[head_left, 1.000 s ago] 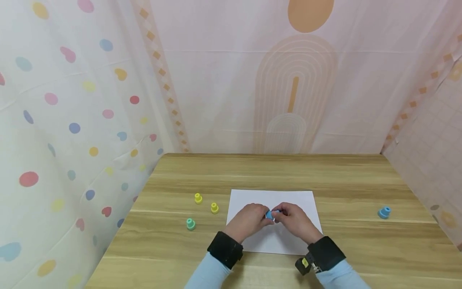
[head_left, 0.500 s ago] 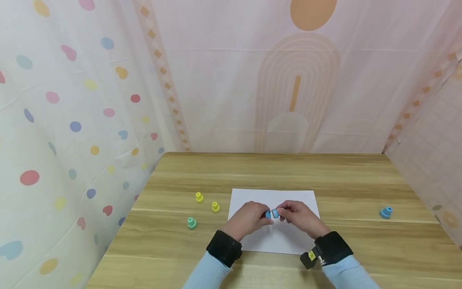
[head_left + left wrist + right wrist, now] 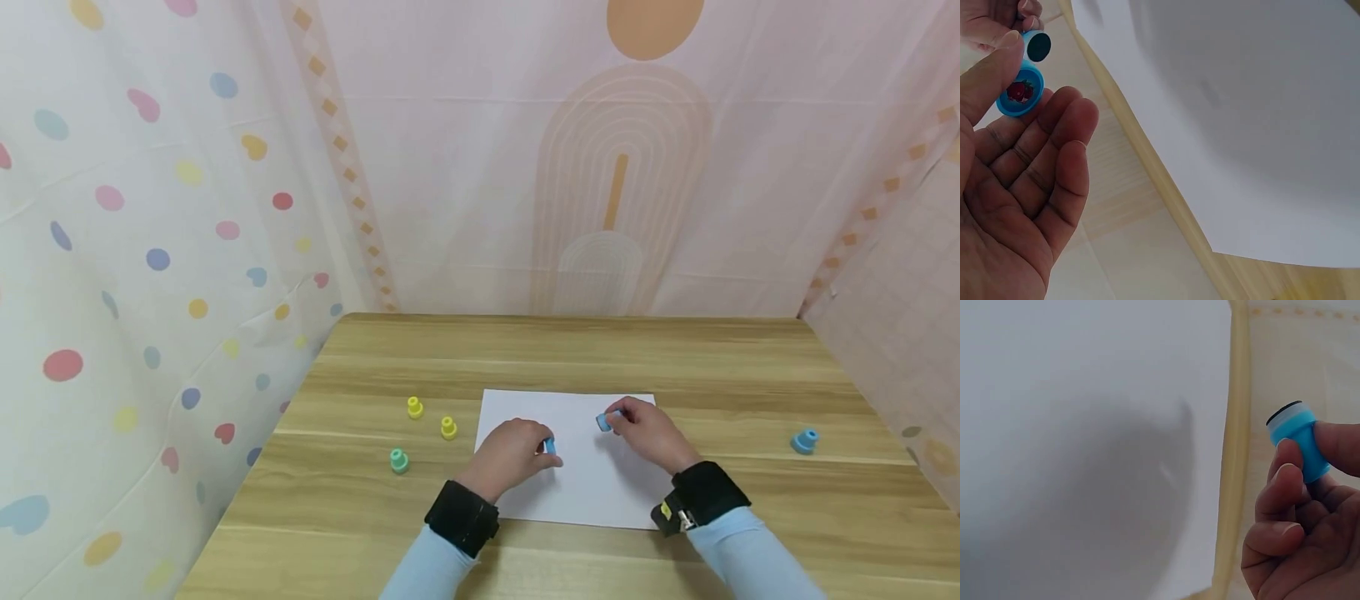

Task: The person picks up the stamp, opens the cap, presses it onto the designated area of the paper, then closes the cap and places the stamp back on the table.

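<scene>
My left hand pinches a round blue stamp cap between thumb and fingers, over the left part of a white sheet of paper. A red fruit picture shows inside the cap in the left wrist view. Over the sheet's right half, my right hand grips a small blue stamp by its narrow body. Its dark round face is uncovered and turned toward the left hand. Cap and stamp are apart in the head view.
Two yellow stamps and a green stamp stand on the wooden table left of the paper. Another blue stamp stands far to the right. A hanging curtain backs the table.
The blue cap and stamp, together a second ago, have come apart. My right hand has moved right and slightly away with the stamp; the left hand has shifted slightly left with the cap.
</scene>
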Available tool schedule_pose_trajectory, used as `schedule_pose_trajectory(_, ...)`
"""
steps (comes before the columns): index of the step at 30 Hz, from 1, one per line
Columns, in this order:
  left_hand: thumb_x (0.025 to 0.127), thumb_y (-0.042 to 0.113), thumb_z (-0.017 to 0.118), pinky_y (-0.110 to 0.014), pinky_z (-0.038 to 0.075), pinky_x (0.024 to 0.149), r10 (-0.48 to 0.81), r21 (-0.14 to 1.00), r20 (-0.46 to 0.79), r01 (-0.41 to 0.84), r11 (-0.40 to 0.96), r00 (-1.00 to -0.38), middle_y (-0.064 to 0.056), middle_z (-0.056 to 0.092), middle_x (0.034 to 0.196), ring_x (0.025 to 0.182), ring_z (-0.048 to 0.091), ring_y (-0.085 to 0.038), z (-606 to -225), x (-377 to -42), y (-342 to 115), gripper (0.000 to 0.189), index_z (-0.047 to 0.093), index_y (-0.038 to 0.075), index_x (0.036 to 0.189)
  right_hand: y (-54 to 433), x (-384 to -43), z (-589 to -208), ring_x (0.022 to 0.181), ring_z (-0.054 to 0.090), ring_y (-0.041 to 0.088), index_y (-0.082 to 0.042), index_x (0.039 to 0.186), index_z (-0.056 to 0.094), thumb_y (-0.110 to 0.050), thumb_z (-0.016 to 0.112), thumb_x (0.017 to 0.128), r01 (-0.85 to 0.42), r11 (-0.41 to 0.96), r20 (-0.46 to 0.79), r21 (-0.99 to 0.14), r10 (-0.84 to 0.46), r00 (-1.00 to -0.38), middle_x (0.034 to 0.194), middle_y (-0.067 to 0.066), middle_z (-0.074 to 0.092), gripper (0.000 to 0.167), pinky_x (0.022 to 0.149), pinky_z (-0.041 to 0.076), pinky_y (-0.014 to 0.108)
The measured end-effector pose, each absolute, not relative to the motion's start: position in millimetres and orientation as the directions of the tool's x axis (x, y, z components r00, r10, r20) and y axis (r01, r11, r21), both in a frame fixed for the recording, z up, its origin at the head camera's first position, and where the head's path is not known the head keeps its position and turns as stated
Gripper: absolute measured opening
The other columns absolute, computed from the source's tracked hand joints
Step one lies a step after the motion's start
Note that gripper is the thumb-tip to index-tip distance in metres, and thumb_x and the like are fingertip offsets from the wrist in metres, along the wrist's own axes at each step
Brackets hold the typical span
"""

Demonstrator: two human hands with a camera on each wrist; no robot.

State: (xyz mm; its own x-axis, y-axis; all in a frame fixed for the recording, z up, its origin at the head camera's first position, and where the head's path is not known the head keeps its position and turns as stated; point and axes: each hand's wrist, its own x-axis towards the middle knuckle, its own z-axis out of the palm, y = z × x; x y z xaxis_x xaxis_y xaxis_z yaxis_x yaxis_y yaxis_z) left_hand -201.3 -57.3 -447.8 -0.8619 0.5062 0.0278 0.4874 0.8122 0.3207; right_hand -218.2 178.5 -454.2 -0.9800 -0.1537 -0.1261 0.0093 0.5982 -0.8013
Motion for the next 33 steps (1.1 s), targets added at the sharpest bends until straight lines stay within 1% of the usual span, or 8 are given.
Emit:
schedule_pose_trajectory(3,0.085,0.035,0.078,-0.020,0.043,0.065,0.505,0.313,0.029,0.488,0.815,-0.863,0.011,0.054,0.069,0.066,0.048,-0.007,-447.8,-200.7,-57.6,0.025,0.074,0.012,0.096,186.4,-224.7,-453.1,0.085,0.051,0.026,-0.001,0.114,0.061,-0.020,0.057,0.102,0.003,0.648,-0.119,-0.761,-0.136,-0.984,0.099,0.011,0.061,0.023,0.069,0.043,0.035)
schedule_pose_trajectory(6,0.085,0.034,0.078,-0.020,0.043,0.064,0.501,0.309,0.031,0.485,0.818,-0.865,0.011,0.054,0.069,0.065,0.049,-0.007,-447.3,-200.2,-58.3,0.025,0.074,0.012,0.096,195.1,-232.0,-450.8,0.089,0.052,0.029,0.002,0.118,0.059,-0.022,0.057,0.102,-0.023,0.706,-0.099,-0.708,-0.132,-0.986,0.104,0.015,0.061,0.029,0.072,0.046,0.037)
schedule_pose_trajectory(9,0.085,0.034,0.079,-0.019,0.043,0.063,0.502,0.303,0.031,0.487,0.819,-0.864,0.012,0.054,0.069,0.065,0.049,-0.006,-447.9,-199.4,-58.6,0.024,0.074,0.012,0.095,203.6,-237.9,-448.8,0.086,0.054,0.029,0.005,0.118,0.057,-0.020,0.057,0.101,-0.065,0.757,-0.060,-0.650,-0.137,-0.989,0.105,0.018,0.062,0.030,0.073,0.048,0.039)
schedule_pose_trajectory(14,0.085,0.034,0.079,-0.019,0.042,0.062,0.508,0.295,0.038,0.495,0.817,-0.861,0.012,0.054,0.069,0.064,0.048,-0.005,-448.8,-197.3,-60.0,0.024,0.072,0.012,0.092,216.2,-245.0,-445.1,0.078,0.054,0.027,0.008,0.112,0.058,-0.013,0.055,0.101,-0.141,0.799,-0.004,-0.585,-0.177,-0.984,0.099,0.020,0.064,0.024,0.067,0.047,0.038)
schedule_pose_trajectory(17,0.085,0.034,0.079,-0.019,0.042,0.061,0.508,0.297,0.040,0.496,0.816,-0.860,0.011,0.054,0.069,0.064,0.048,-0.005,-449.3,-196.5,-60.5,0.024,0.072,0.012,0.092,221.9,-249.0,-445.4,0.076,0.056,0.027,0.009,0.111,0.058,-0.011,0.054,0.101,-0.174,0.827,0.026,-0.535,-0.190,-0.982,0.098,0.021,0.065,0.022,0.066,0.048,0.038)
schedule_pose_trajectory(24,0.086,0.035,0.078,-0.020,0.043,0.063,0.506,0.288,0.026,0.491,0.822,-0.862,0.010,0.057,0.072,0.065,0.048,-0.006,-449.4,-195.1,-59.7,0.027,0.073,0.011,0.097,232.5,-260.3,-455.7,0.081,0.063,0.032,0.011,0.108,0.059,-0.007,0.058,0.098,-0.214,0.877,0.091,-0.430,-0.194,-0.977,0.096,0.023,0.067,0.020,0.073,0.052,0.047)
schedule_pose_trajectory(30,0.086,0.034,0.078,-0.020,0.043,0.063,0.501,0.291,0.015,0.483,0.826,-0.865,0.010,0.057,0.073,0.065,0.048,-0.006,-449.7,-194.3,-59.5,0.027,0.073,0.011,0.098,232.6,-266.4,-459.6,0.082,0.065,0.031,0.010,0.103,0.062,-0.005,0.061,0.097,-0.259,0.898,0.113,-0.355,-0.234,-0.966,0.092,0.020,0.068,0.017,0.076,0.053,0.048)
schedule_pose_trajectory(33,0.086,0.034,0.078,-0.020,0.043,0.063,0.500,0.290,0.011,0.481,0.827,-0.866,0.010,0.057,0.073,0.066,0.048,-0.007,-449.7,-193.7,-59.5,0.027,0.073,0.011,0.099,229.9,-267.1,-458.7,0.079,0.064,0.029,0.008,0.101,0.063,-0.004,0.061,0.096,-0.273,0.907,0.111,-0.321,-0.250,-0.962,0.089,0.017,0.068,0.013,0.076,0.053,0.046)
